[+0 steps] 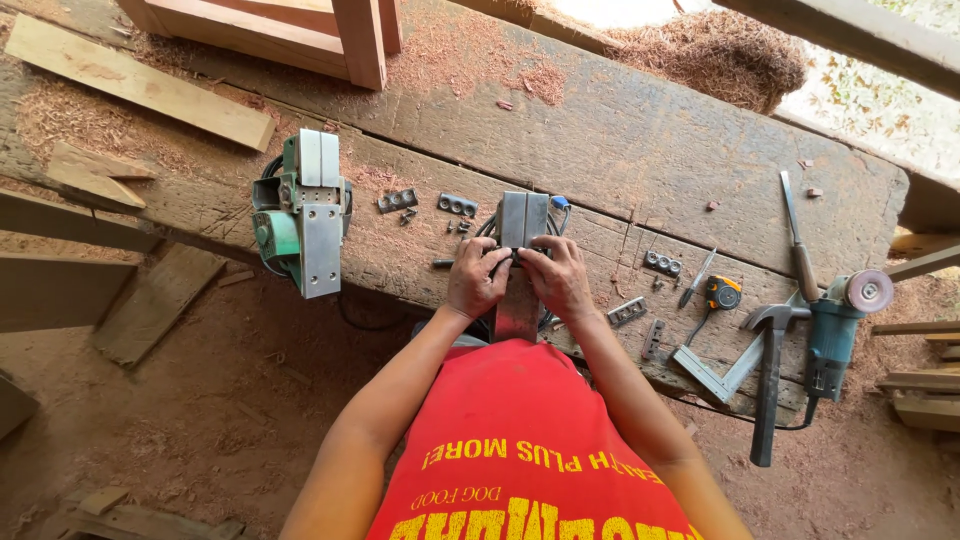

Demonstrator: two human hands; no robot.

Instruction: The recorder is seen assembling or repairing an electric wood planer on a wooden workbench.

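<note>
Your left hand (474, 279) and right hand (558, 278) rest, fingers curled together, on the upturned planer (523, 222) at frame centre | second green planer (303, 212) lies left | hammer (768, 375) and angle grinder (835, 335) lie right on the workbench (640, 140).

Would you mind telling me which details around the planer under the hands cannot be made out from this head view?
- Middle of the upturned planer: covered by the left hand and right hand, so what the fingers grip is hidden.
- Its lower end: behind the red shirt.
- Small metal plates and screws: too small to detail.
- Hammer head: partly overlapped by the grinder.
</note>
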